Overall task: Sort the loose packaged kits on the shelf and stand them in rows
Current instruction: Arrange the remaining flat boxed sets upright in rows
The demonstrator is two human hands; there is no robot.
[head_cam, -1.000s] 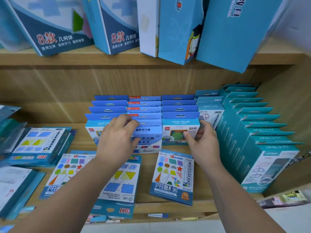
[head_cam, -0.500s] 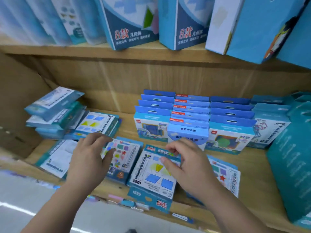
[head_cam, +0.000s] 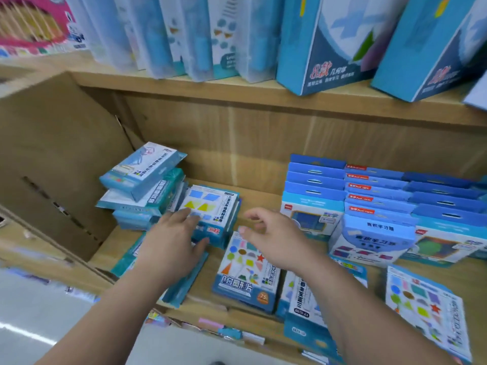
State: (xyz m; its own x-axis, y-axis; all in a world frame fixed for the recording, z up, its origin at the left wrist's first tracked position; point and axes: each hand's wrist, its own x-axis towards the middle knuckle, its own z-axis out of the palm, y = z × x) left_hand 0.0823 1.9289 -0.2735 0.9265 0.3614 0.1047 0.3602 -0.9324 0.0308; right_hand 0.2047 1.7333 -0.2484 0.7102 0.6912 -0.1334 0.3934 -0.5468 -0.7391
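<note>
Roughly half done, by my read. Three rows stood on the right of the shelf [head_cam: 261,197]. First row [head_cam: 313,192]: five kits by the header cards. Middle row [head_cam: 376,204]: five red-logo headers plus a front kit [head_cam: 374,241] that leaned forward. Third row [head_cam: 445,206]: about five, too blurred to be sure. A fourth started at the frame edge, uncountable. Left to do: everything on the left and along the front. Leaning pile [head_cam: 142,185] against the cardboard divider [head_cam: 60,154]: at least four kits, skewed. Just beside it a stack of kits [head_cam: 213,206], number hidden. Left hand [head_cam: 171,241] lay on that stack, fingers straight across the top, thumb at the front edge, nothing lifted. Flat kits [head_cam: 181,285] sat under that forearm, count unclear. Right hand [head_cam: 271,238] hovered empty above a shapes kit [head_cam: 245,270] lying flat, fingers loosely curled, thumb and forefinger apart. Further right, also flat: an overhanging kit [head_cam: 303,309] past the shelf lip and a second shapes kit [head_cam: 429,312]. So two shapes kits, one overhanger and two untidy heaps were outstanding. The leaning front kit likely wanted straightening too.
</note>
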